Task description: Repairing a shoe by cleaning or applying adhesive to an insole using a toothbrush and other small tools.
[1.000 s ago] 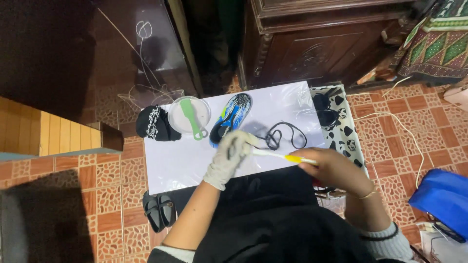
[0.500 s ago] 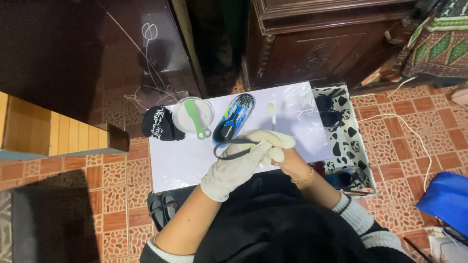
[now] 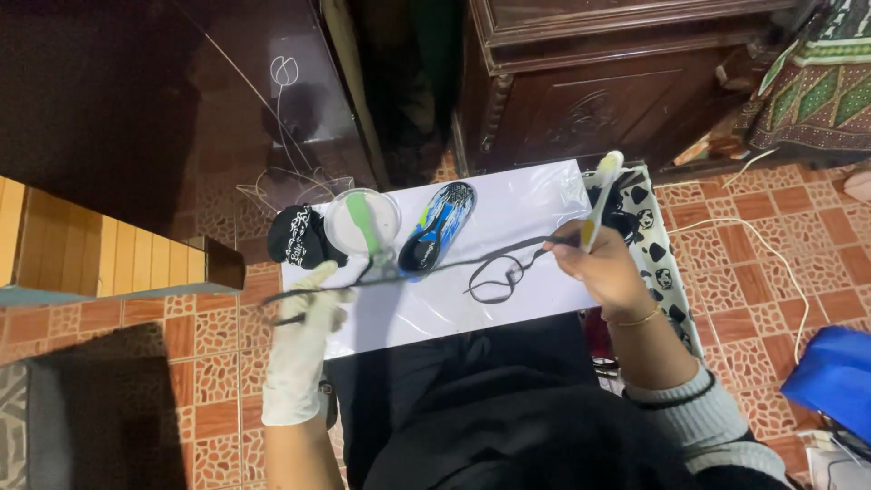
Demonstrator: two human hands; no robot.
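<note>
Two hands show, the left (image 3: 304,304) in one white glove and the right (image 3: 599,268) bare with one thin bracelet (image 3: 635,319), and between them stretches one black lace (image 3: 454,265), while the right also holds one toothbrush (image 3: 601,195). On the one white worktop (image 3: 517,195) lie one blue-and-black insole (image 3: 437,227), one round clear bowl (image 3: 361,222) with one green brush (image 3: 366,227) across it, and one black cloth item (image 3: 298,236). One black-and-white patterned tray (image 3: 658,263) stands beside it, and one blue bag (image 3: 835,381) lies on the floor.
</note>
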